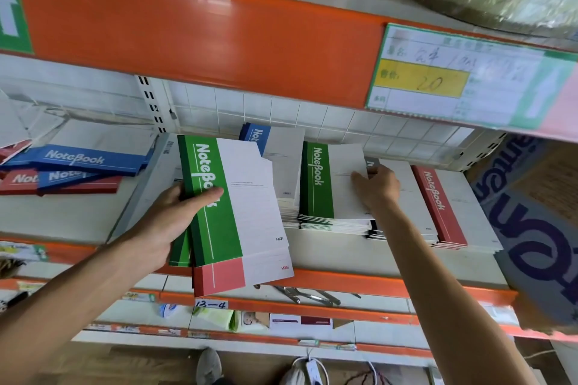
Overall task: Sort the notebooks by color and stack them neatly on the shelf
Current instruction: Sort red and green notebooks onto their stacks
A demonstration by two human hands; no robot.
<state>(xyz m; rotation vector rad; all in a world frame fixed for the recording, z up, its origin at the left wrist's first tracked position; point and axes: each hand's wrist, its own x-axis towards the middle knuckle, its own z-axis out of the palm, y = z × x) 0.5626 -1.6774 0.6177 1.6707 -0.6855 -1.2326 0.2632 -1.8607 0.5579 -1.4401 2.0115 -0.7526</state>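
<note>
Green-spined notebooks (219, 197) sit fanned in the left hand (169, 222), held out in front of the shelf's orange front edge (359, 280); the thumb lies across the top cover's green band and the fingers curl under the spines, so this hand is grasping the bundle. At the bottom of that bundle a red-banded notebook (219, 275) sticks out below the green ones. On the shelf board just behind, a green stack (325, 184) lies flat, and the right hand (377, 186) rests on its top cover at the right edge, fingers bent over the white paper and pinching that top notebook. Directly to the right of it is a black-spined stack (375, 233), mostly hidden under the wrist, and beyond that a red stack (438, 206) lying flat near the shelf's right end. Behind the held bundle a blue notebook (258, 136) tops another pile against the white grid backing (312, 116). Far left on the same shelf, loose blue and red notebooks (72, 169) lie crossed over one another. Above, an orange beam carries a price label (438, 78) with a yellow field. On the lower shelf, pliers (306, 294) lie beside a handwritten tag (211, 304).
</note>
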